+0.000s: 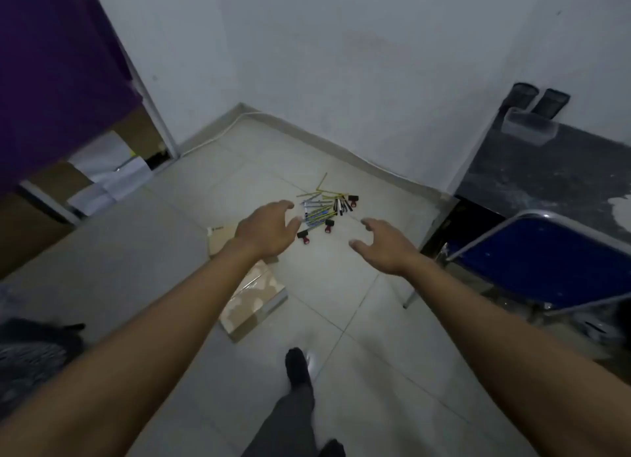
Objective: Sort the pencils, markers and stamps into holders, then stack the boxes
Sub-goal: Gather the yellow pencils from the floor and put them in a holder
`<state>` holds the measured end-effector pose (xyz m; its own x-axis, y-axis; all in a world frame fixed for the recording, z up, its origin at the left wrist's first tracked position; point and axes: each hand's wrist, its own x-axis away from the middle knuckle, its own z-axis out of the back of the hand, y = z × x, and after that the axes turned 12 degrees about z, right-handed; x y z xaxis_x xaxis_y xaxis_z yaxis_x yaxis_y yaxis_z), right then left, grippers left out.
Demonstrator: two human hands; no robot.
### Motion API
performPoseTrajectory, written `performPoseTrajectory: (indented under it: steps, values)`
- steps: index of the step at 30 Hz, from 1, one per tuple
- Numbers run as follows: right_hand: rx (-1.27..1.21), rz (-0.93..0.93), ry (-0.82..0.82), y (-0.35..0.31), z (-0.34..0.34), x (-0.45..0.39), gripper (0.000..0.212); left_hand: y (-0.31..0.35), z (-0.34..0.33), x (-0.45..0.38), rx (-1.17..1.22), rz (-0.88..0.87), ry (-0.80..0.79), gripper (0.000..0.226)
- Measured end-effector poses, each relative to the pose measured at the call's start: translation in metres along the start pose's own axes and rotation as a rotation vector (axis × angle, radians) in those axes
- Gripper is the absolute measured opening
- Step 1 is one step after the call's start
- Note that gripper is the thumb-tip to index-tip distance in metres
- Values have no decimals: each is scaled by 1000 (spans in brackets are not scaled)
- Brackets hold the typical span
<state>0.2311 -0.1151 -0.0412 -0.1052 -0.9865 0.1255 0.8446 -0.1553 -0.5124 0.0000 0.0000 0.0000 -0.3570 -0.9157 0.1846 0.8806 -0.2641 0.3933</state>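
A clear plastic tub sits on the dark mottled table at the right; nothing can be made out inside it. Behind it, against the wall, stand 2 dark mesh holders, contents not visible.

The pile of loose items lies on the pale tiled floor near the room corner. Thin yellow pencils fan out at its far edge, their long axes running in mixed directions, 1 angled up toward the wall. Pale grey-blue markers lie roughly parallel, running left to right with a slight tilt. Black markers lie side by side, pointing toward the wall. Short stamps with black and red parts are scattered at the near and right edges of the pile.

2 cardboard boxes lie flat on the floor left of the pile: the plain box partly hidden by the left hand, and the patterned box, glossy-wrapped, nearer the camera.

Both hands are bare, open and empty, fingers spread. The left hand hovers just left of the pile; the right hand hovers to its near right. A blue metal-framed chair stands at the right.
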Motion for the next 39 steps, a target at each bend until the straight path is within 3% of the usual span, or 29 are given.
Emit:
performPoseTrajectory:
  steps: [14,24,32,39]
  values:
    - [-45,-150,-301,56,-49,-149,71,-49,-84,-159,144,272,-361,53]
    - [-169,-223,-271,94,-30,-250,67,-17,-101,-264,112,295,-446,53]
    - [-303,-240,-289,186,-5,-359,63,31,-118,-378,118,355,-435,51]
    - [-347,-270,-379,295,-34,-469,54,44,-204,-482,44,431,-546,54]
